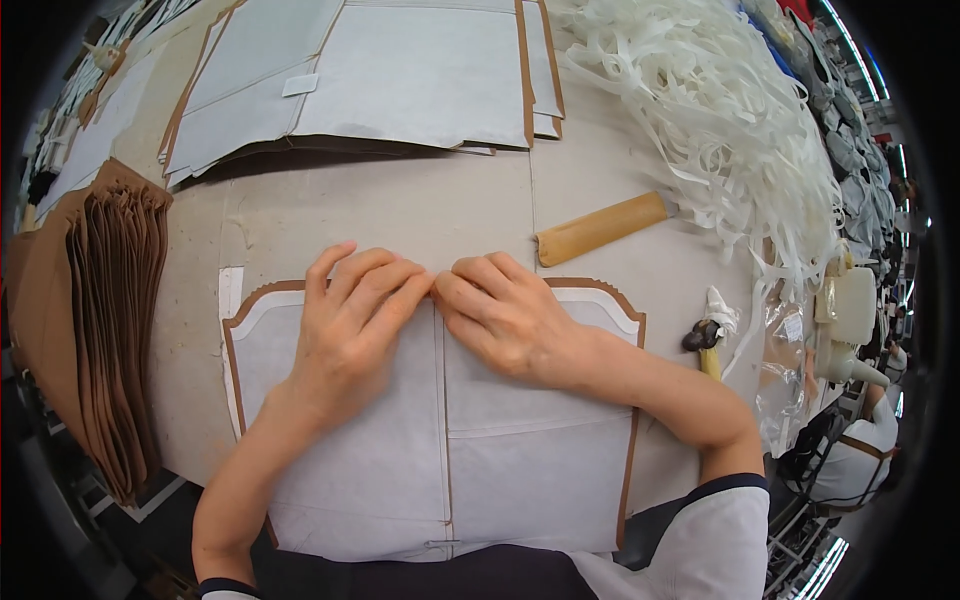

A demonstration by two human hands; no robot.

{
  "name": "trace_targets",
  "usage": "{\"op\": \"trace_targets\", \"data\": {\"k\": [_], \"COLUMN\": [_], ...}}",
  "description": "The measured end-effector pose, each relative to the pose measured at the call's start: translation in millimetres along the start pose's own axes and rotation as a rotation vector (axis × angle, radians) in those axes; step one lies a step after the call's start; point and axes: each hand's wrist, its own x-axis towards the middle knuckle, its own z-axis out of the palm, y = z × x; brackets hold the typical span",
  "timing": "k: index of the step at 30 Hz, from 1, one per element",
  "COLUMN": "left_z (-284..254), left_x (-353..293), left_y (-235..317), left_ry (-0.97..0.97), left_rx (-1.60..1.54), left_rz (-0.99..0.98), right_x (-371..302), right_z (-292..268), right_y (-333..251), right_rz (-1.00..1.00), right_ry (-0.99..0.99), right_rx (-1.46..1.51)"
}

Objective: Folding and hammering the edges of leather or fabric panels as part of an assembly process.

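Head view: a pale panel (350, 470) edged in brown lies flat on the worktable (400, 215), right in front of the person, its lower end close against the body. A seam runs down the panel's middle, with a cross seam on its right half, and white bands line its two rounded upper corners. Both hands rest over its upper part: the left hand (350, 335) left of the seam with its fingers bent and a little spread, the right hand (510, 325) right of it with its fingers curled. Their fingertips meet at the middle of the panel's upper edge; I cannot tell whether either hand is pinching the edge or only pressing on it. Beyond the panel lie larger pale pieces (420, 75), also trimmed in brown. Left of the panel stands a thick bundle of brown folded sheets (105, 300). Just beyond its upper right corner is a tan bar (603, 228), with a heap of white ribbons (700, 110) farther off that way. Right of the panel are a clear plastic bag (785, 350), a white bottle (853, 305) and, well apart, another person (850, 465) in a white top.
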Motion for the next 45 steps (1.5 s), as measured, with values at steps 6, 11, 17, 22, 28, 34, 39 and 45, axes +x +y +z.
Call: {"op": "trace_targets", "data": {"k": [6,11,17,22,28,34,39,45], "left_z": [5,1,6,5,12,16,16,18], "left_x": [-7,-2,-4,-2,1,4,11,16], "left_y": [26,29,30,34,45,58,75,84], "left_ry": [0.029,-0.008,0.039,0.020,-0.015,-0.047,-0.136,-0.200], "left_rx": [0.045,0.057,0.055,0.068,0.183,0.321,0.408,0.463], "left_rz": [-0.169,-0.144,-0.140,-0.154,-0.183,-0.181,-0.196,-0.174], "right_x": [2,-26,-37,-10,-15,-25,-44,-76], "right_z": [-15,-47,-68,-42,-18,-18,-42,-72], "right_y": [1,12,47,13,10,5,10,15], "right_rz": [0.402,0.502,0.443,0.341,0.302,0.191,0.224,0.282], "right_ry": [-0.039,-0.019,0.033,-0.015,-0.017,0.032,-0.010,-0.023], "right_rx": [0.285,0.297,0.026,0.267,0.260,0.123,0.104,0.067]}}
